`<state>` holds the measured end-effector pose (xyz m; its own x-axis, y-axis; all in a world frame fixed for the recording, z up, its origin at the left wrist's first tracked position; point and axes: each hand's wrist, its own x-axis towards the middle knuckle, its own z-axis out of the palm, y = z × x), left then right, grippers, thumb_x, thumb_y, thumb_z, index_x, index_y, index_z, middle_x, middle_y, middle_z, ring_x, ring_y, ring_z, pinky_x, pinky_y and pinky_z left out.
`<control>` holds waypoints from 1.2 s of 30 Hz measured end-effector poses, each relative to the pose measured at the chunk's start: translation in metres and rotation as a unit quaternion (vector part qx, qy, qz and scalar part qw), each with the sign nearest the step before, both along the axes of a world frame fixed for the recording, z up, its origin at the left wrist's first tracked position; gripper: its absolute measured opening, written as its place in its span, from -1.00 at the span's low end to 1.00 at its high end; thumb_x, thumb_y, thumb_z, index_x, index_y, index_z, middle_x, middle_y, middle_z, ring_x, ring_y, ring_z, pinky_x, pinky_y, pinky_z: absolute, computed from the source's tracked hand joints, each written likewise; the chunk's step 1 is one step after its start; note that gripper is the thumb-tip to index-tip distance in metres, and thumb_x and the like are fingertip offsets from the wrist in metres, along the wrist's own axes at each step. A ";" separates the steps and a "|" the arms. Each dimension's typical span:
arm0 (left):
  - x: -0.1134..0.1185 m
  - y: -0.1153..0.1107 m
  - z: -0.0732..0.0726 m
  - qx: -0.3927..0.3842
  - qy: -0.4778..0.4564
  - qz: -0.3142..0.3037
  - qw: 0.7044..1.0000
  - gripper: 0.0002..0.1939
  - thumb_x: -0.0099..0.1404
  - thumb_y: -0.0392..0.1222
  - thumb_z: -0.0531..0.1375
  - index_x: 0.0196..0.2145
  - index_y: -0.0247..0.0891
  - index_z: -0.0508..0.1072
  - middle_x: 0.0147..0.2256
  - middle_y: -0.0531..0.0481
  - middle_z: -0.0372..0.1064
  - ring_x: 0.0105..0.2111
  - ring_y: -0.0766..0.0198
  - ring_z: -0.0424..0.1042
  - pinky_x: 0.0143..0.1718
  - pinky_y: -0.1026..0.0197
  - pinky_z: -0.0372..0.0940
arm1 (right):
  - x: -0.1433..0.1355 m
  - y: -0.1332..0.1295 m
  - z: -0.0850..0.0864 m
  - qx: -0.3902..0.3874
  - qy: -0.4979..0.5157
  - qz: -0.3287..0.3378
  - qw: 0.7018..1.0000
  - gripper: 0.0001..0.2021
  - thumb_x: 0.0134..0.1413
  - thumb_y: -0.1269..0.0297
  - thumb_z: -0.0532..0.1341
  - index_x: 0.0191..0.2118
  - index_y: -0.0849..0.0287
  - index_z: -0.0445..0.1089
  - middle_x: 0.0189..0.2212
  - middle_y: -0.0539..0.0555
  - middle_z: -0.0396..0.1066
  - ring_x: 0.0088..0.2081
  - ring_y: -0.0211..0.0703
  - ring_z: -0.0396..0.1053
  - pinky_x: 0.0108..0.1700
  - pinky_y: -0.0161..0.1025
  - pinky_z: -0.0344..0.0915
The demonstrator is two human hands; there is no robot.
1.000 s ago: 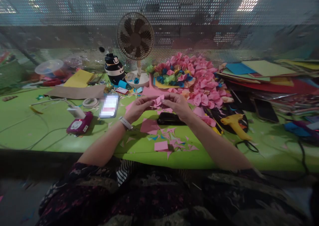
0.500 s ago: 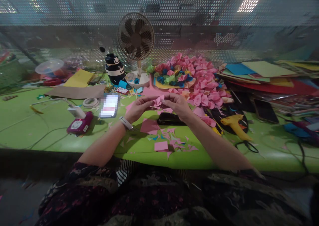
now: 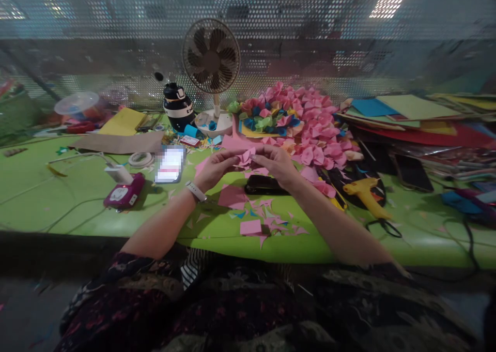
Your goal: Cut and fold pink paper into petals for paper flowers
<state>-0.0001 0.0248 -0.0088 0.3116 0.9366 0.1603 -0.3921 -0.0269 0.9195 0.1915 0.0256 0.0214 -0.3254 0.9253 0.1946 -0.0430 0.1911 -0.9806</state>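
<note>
The left hand (image 3: 219, 167) and the right hand (image 3: 277, 164) meet above the green worktop (image 3: 217, 223), each pinching the same small pink paper piece (image 3: 246, 158) between thumb and fingers. The piece is folded or curled and sits between the two sets of fingertips; its exact shape is too small to tell. A white watch (image 3: 196, 192) circles the left wrist.

Just below the right hand lies a black stapler (image 3: 265, 185), with a flat pink sheet (image 3: 231, 197) to its left. Nearer the person, a folded pink paper (image 3: 251, 228) rests among pink and blue scraps (image 3: 271, 220).

Beyond the hands, to the right, rises a heap of pink paper flowers (image 3: 320, 119), beside a cluster of multicoloured paper flowers (image 3: 271, 117). A yellow glue gun (image 3: 364, 190) lies right of the right forearm. On the left, a lit phone (image 3: 170, 164) lies near a purple power socket (image 3: 124, 194); a fan (image 3: 211, 60) stands behind, next to a dark bottle (image 3: 178, 109).
</note>
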 end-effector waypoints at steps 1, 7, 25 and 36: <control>0.000 0.000 0.000 -0.001 -0.003 -0.002 1.000 -0.65 0.04 -0.14 0.46 -0.18 -0.23 0.65 -0.36 0.02 0.53 -0.36 0.33 0.52 -0.21 0.24 0.48 | 0.000 0.000 0.000 0.001 0.000 0.000 1.000 -0.71 -0.16 0.10 0.44 -0.36 0.19 0.49 -0.46 0.00 0.49 -0.41 -0.27 0.42 -0.27 -0.26 0.42; 0.000 0.000 -0.002 -0.007 -0.001 0.000 1.000 -0.64 0.04 -0.13 0.46 -0.17 -0.23 0.64 -0.35 0.00 0.54 -0.35 0.31 0.52 -0.17 0.20 0.47 | -0.001 -0.002 0.001 0.002 0.001 -0.002 1.000 -0.72 -0.15 0.10 0.44 -0.37 0.18 0.49 -0.45 0.00 0.49 -0.41 -0.26 0.43 -0.26 -0.25 0.43; 0.003 0.003 -0.008 0.101 0.092 0.021 0.990 -0.49 0.13 0.00 0.41 -0.03 -0.29 0.50 -0.32 -0.06 0.56 -0.33 0.27 0.56 -0.20 0.19 0.47 | 0.001 0.007 -0.018 0.205 -0.177 -0.130 0.954 -0.67 -0.06 0.32 0.27 -0.10 0.15 0.41 -0.25 0.10 0.48 -0.25 -0.09 0.44 -0.14 -0.10 0.42; 0.004 0.004 -0.006 0.059 0.050 0.032 0.996 -0.48 -0.02 0.09 0.48 -0.21 -0.32 0.51 -0.38 -0.04 0.56 -0.37 0.23 0.58 -0.22 0.18 0.45 | 0.003 0.011 -0.025 0.394 -0.261 -0.085 0.877 -0.60 0.19 0.38 0.11 0.06 -0.06 0.51 0.17 0.05 0.43 0.22 0.04 0.32 0.25 0.15 0.20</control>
